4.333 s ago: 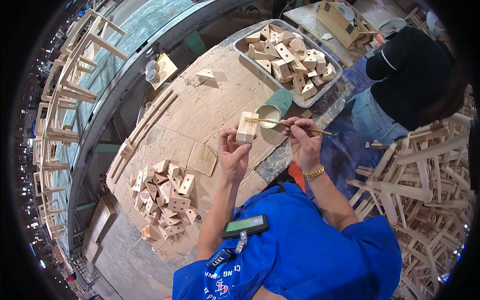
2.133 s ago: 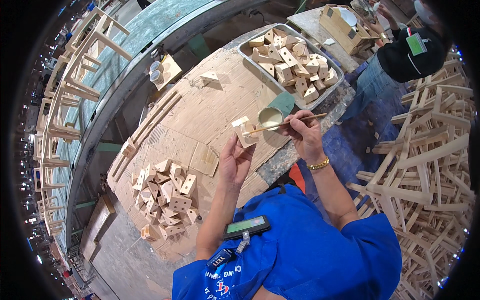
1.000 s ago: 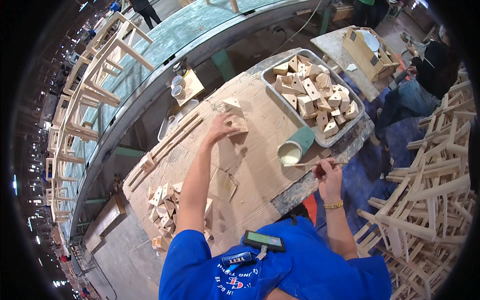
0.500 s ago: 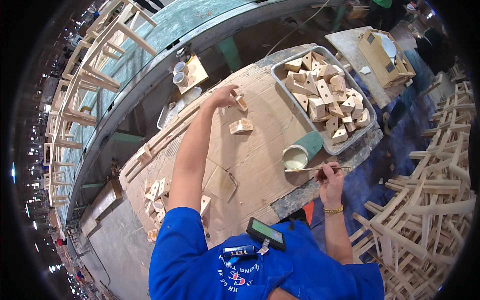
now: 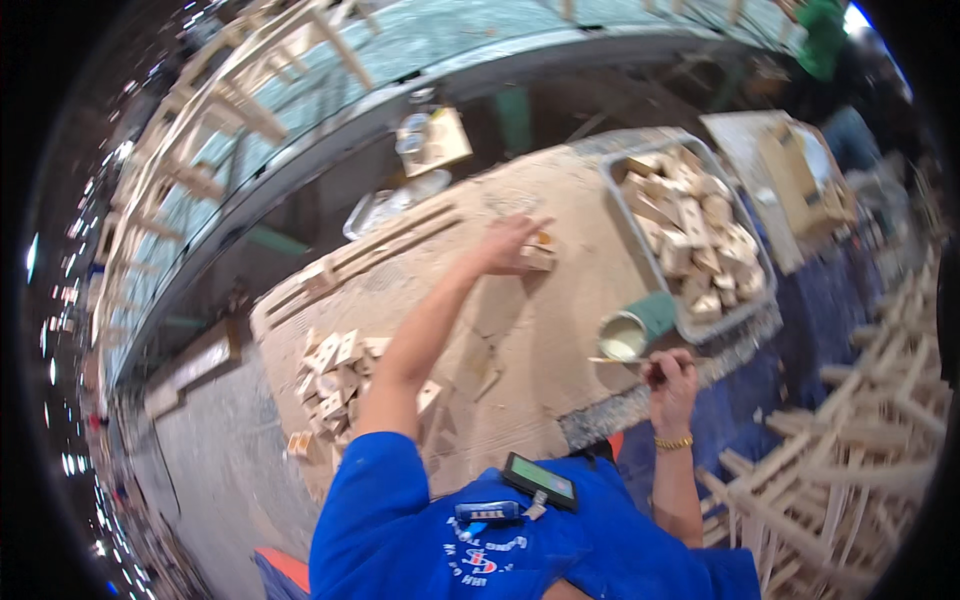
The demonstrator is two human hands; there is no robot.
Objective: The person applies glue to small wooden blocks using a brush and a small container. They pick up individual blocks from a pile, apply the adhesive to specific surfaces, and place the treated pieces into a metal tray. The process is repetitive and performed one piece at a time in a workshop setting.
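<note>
My left hand [image 5: 508, 243] reaches toward the desk's [image 5: 560, 330] far edge, fingers spread flat on a small wooden block [image 5: 537, 257], not clenched. My right hand [image 5: 672, 377], at the near edge, grips a thin brush [image 5: 630, 359] beside the green cup [image 5: 636, 327], just short of the tray [image 5: 700, 325] of blocks.

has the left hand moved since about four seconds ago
Yes. The left hand has reached out across the workbench, away from the green cup, and now rests on a wooden block.
</note>
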